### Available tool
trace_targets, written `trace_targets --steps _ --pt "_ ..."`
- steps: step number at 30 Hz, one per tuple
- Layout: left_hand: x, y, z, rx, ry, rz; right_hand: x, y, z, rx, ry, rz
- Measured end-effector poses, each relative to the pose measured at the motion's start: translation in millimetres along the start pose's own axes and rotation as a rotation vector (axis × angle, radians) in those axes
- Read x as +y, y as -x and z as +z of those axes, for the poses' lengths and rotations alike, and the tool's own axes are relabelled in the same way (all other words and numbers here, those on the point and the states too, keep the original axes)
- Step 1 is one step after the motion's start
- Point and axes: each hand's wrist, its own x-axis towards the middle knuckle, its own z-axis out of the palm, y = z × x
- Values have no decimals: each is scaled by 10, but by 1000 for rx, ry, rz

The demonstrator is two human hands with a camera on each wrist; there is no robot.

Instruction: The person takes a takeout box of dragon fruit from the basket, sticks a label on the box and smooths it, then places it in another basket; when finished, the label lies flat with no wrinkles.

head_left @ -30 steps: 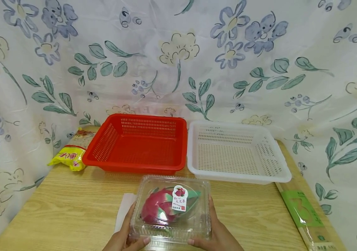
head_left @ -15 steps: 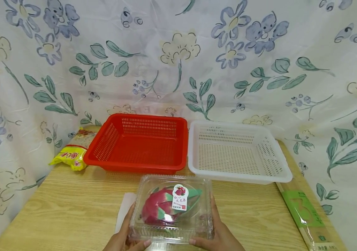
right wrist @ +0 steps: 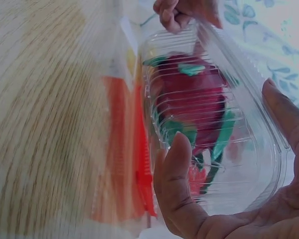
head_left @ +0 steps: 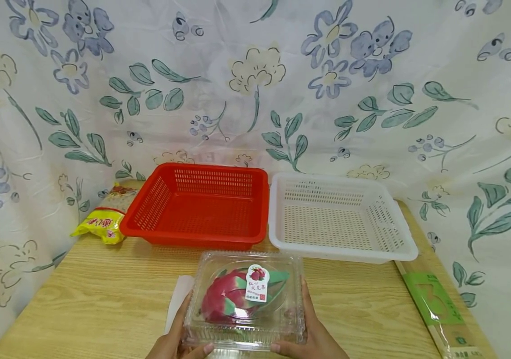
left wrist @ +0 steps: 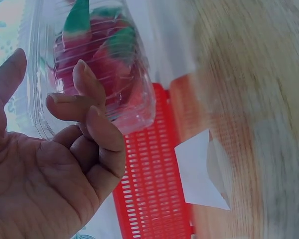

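- Holding a clear clamshell box with a dragon fruit inside, just above the near edge of the wooden table.
- Gripping the box's left side with the left hand, fingers curled under it and thumb along the near rim.
- Gripping the right side with the right hand likewise, thumb on the near edge.
- Lying under the box's left corner: a white paper.
- Sitting behind, side by side: a red basket and a white basket.
- Lying left of the red basket: a yellow packet.
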Motion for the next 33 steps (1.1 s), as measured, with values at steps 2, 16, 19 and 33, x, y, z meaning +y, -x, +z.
trace_targets --steps 2,16,19,33 --pt "7 3 5 -1 0 8 -1 1 4 -1 0 -4" --pt "20 30 -1 -15 13 -9 -24 18 25 -27 -37 -57" --pt "29 37 6 -8 -4 0 -34 30 39 -29 -72 -57" --pt "105 69 -2 13 -55 29 -98 72 70 -6 -144 -51"
